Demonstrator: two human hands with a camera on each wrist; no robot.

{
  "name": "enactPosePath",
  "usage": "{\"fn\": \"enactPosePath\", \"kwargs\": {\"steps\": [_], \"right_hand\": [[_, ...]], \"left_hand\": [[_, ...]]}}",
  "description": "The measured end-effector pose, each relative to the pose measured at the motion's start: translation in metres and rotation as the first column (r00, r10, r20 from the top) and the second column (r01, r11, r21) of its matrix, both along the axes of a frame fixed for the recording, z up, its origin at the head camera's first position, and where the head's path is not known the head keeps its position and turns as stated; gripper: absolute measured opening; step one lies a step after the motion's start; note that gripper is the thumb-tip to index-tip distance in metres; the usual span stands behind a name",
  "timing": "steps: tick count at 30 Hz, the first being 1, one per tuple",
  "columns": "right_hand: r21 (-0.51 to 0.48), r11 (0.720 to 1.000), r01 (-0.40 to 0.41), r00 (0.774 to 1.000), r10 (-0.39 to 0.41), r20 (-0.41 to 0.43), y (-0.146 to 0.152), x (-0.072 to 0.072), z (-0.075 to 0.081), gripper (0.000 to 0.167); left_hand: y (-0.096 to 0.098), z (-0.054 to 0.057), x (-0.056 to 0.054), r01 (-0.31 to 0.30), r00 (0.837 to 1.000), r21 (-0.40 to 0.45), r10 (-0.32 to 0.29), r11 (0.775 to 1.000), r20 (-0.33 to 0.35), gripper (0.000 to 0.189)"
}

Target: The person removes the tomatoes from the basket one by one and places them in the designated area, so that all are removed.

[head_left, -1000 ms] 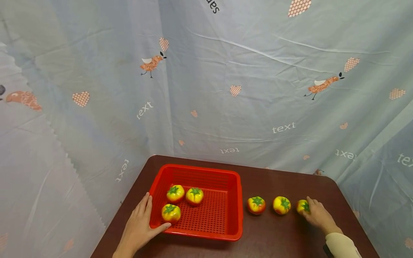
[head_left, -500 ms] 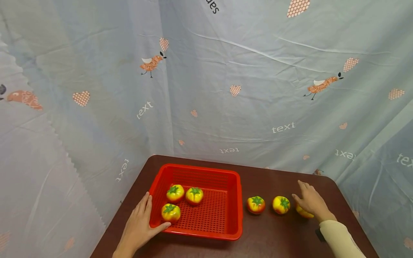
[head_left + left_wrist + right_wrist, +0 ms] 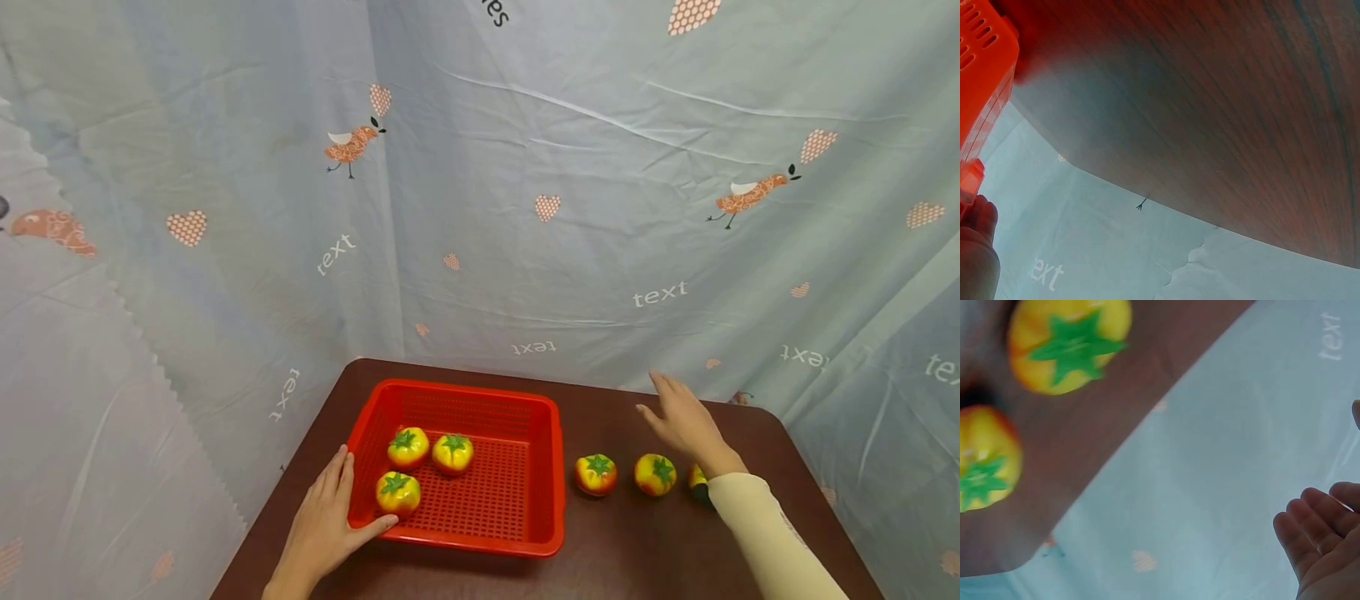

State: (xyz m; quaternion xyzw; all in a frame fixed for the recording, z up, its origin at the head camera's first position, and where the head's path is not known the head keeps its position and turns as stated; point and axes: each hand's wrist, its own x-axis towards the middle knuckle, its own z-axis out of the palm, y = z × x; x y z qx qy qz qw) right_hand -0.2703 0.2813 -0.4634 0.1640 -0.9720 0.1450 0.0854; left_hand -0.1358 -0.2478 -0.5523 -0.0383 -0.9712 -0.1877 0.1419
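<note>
My left hand (image 3: 321,521) rests on the left front corner of a red plastic basket (image 3: 557,467), its thumb along the front rim and its fingers at the left wall. Inside the basket lie three yellow-red toy tomatoes with green leaf tops, among them a front one (image 3: 397,494). My right hand (image 3: 686,423) hovers above the table with fingers extended and nothing in it. Below it are a left tomato (image 3: 596,475), a middle tomato (image 3: 656,475) and a right tomato (image 3: 697,477), the last partly hidden by the wrist. The right wrist view shows the open palm (image 3: 1329,544).
The dark brown table (image 3: 600,550) has rounded far corners. A pale grey-blue curtain (image 3: 480,208) with birds and hearts hangs right behind it and along both sides. The row of tomatoes stands to the right of the basket.
My right hand has let go of the rightmost tomato, risen and moved left and away, over the row. My left hand and the basket have stayed in place.
</note>
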Motion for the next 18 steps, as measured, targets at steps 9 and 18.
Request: {"fn": "enactPosePath", "kwargs": {"steps": [9,18], "right_hand": [[-0.016,0.997,-0.070,0.996,0.069,-0.049,-0.036,-0.010,0.013,0.071],[-0.022,0.993,-0.119,0.991,0.118,-0.058,-0.064,-0.012,0.019,0.070]], "left_hand": [[0.000,-0.003,0.000,0.005,1.000,-0.003,-0.005,1.000,-0.010,0.115],[0.000,-0.001,0.000,-0.003,1.000,0.000,0.003,1.000,0.006,0.115]]}}
